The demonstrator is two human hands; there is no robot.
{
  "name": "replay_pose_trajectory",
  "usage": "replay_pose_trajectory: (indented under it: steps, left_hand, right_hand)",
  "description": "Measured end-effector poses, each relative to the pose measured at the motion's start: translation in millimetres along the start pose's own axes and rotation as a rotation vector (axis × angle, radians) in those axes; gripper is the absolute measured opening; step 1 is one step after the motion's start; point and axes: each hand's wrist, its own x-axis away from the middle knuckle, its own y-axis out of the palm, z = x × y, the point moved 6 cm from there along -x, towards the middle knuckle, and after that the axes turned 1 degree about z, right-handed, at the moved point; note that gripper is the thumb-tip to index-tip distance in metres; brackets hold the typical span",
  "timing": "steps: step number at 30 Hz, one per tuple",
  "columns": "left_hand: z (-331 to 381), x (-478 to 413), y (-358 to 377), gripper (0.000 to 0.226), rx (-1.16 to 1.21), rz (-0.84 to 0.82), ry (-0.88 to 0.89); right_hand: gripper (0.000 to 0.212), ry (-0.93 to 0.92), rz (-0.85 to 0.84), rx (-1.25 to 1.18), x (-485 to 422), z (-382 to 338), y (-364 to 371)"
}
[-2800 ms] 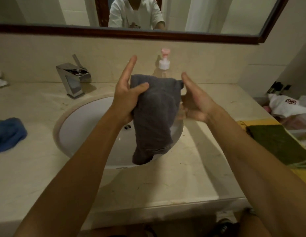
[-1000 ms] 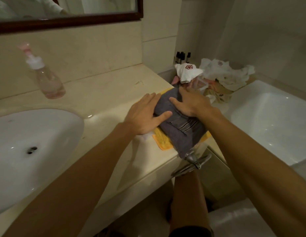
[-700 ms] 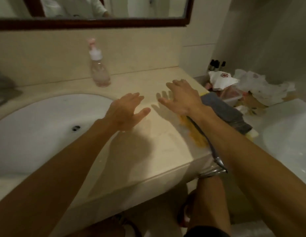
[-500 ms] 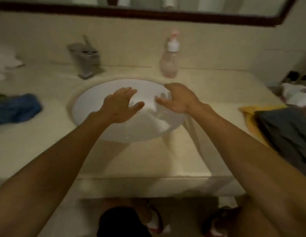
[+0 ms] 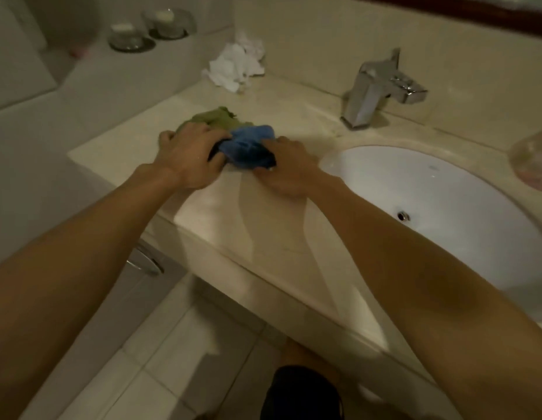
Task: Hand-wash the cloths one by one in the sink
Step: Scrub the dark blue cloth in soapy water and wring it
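While my left hand (image 5: 190, 156) curls over the left end of the blue cloth (image 5: 248, 145) and my right hand (image 5: 286, 171) grips its near right edge, the cloth lies bunched on the counter (image 5: 263, 222), just left of the sink (image 5: 415, 183) and not yet in it. A green cloth (image 5: 216, 116) touches it on the far left, partly under my left hand. No water shows at the faucet (image 5: 375, 89) and the sink holds no cloth, so I judge this wash has yet to begin, with the green one waiting after it.
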Motion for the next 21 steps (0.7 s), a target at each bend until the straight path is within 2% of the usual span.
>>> replay_pose_trajectory:
  steps: [2, 4, 9, 13, 16, 21]
  left_hand:
    - [-2, -2, -7, 0.037, 0.017, 0.075, -0.020]
    - [-3, -3, -18, 0.035, 0.112, 0.144, -0.045]
    - [11, -18, -54, 0.023, 0.320, 0.283, -0.105]
    - [58, -40, -82, 0.020, 0.482, 0.351, -0.029]
    - [107, -49, -92, 0.021, 0.593, 0.339, 0.065]
    - [207, -65, -71, 0.016, 0.781, 0.221, 0.131]
  right_hand:
    - [0.034, 0.060, 0.080, 0.022, -11, 8, -2]
    - [0.014, 0.097, 0.176, -0.090, -11, 18, -11]
    - [0.020, 0.101, 0.391, -0.617, 4, 29, -57]
    - [0.022, 0.114, 0.491, -0.846, 29, 39, -107]
    - [0.008, 0.180, 0.533, -0.953, 63, 65, -143]
    - [0.007, 0.294, 0.625, -0.902, 136, 142, -188]
